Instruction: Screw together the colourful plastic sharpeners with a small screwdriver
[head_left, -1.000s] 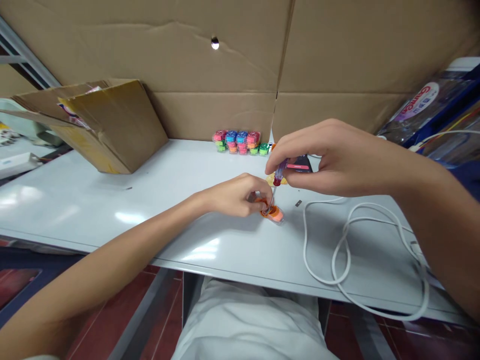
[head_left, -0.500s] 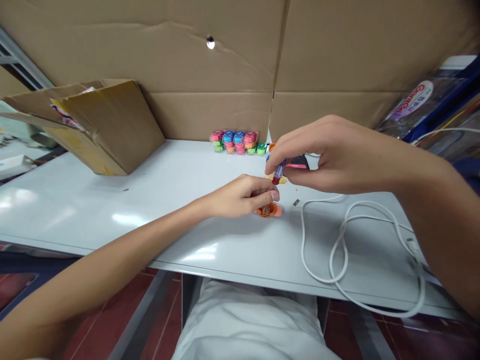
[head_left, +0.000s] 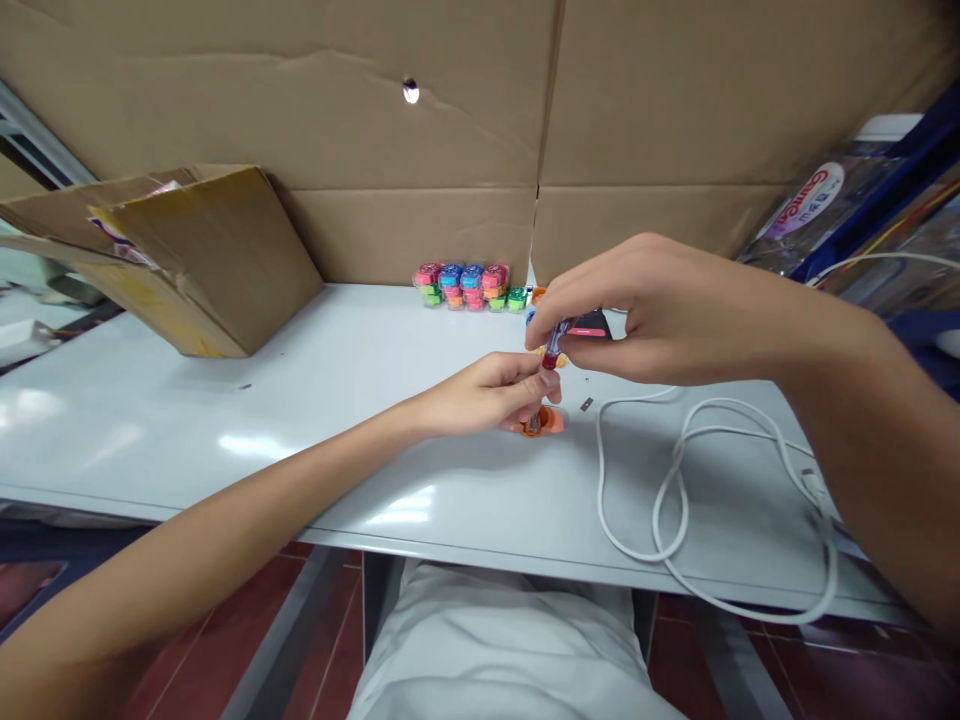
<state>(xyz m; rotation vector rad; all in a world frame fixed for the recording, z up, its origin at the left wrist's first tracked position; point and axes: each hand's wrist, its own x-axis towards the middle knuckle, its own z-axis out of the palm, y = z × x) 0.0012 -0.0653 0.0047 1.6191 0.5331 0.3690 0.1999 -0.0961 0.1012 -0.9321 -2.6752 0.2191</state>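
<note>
My right hand (head_left: 637, 310) grips a screwdriver (head_left: 553, 350) by its clear handle with a red collar, tip pointing down. Around the shaft just below the collar, my left hand (head_left: 502, 393) is closed, thumb and forefinger pinched together. Its lower fingers touch an orange pencil sharpener (head_left: 553, 421) on the table, with a metal piece inside it. The screwdriver's tip meets the sharpener, though my fingers partly hide the spot. A small metal blade (head_left: 586, 404) lies to the right. Yellow parts (head_left: 559, 360) show behind my hands, partly covered.
Stacked coloured sharpeners (head_left: 471, 285) stand against the cardboard wall (head_left: 420, 230). An open cardboard box (head_left: 225, 260) sits at left. A looped white cable (head_left: 660, 520) covers the table's right side. Behind my right hand lies a black item (head_left: 596, 322). A clear plastic container (head_left: 802, 205) is at far right.
The view has shifted slightly. My left fingers have closed a little higher around the screwdriver shaft, and the handle has turned slightly in my right fingers. The sharpener stays in place.
</note>
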